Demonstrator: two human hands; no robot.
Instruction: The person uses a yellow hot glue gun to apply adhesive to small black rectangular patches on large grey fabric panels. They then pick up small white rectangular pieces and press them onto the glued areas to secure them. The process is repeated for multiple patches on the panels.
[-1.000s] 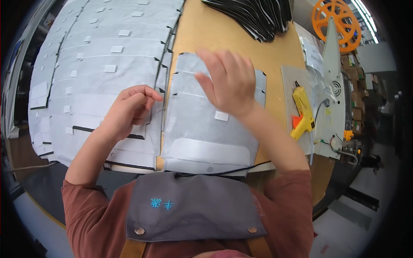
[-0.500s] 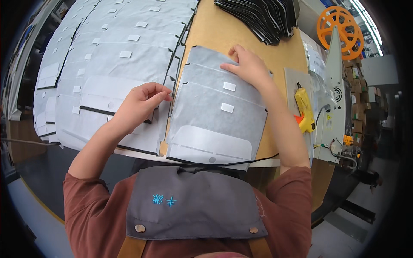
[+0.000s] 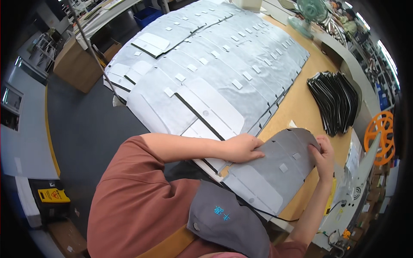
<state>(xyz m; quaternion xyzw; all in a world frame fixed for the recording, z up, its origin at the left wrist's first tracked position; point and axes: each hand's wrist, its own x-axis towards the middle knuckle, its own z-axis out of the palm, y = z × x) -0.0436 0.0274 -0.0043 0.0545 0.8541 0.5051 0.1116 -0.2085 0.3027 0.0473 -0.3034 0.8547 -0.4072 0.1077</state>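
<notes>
My left grip [image 3: 243, 148] lies flat, fingers spread and pressed down on the near-left edge of the grey panel stack [image 3: 275, 170]; nothing is pinched, just palm weight. My right grip [image 3: 323, 152] is curled over the far-right end of the same stack, fingertips hooked at its rounded corner. Whether it has lifted the top sheet I cannot tell.

The stack sits on the counter [image 3: 301, 107], right in front of my chest and between my two hands. Its long axis runs from lower left, near my apron [image 3: 228, 223], up toward the right, where the rounded end meets my right hand. Small white patches [image 3: 283, 167] mark the top sheet.

Key relation: both hands are on the stack, left at the side edge, right at the far tip. So the right is nearer the end of the long axis and the left is nearer the big spread.

That spread of overlapping grey panels [image 3: 215, 69] lies to my left and ahead, its closest edge just beside my left knuckles. A bundle of black strips [image 3: 337, 101] lies ahead on the right, well apart from the stack. An orange spool [image 3: 380, 135] stands at the far right.
</notes>
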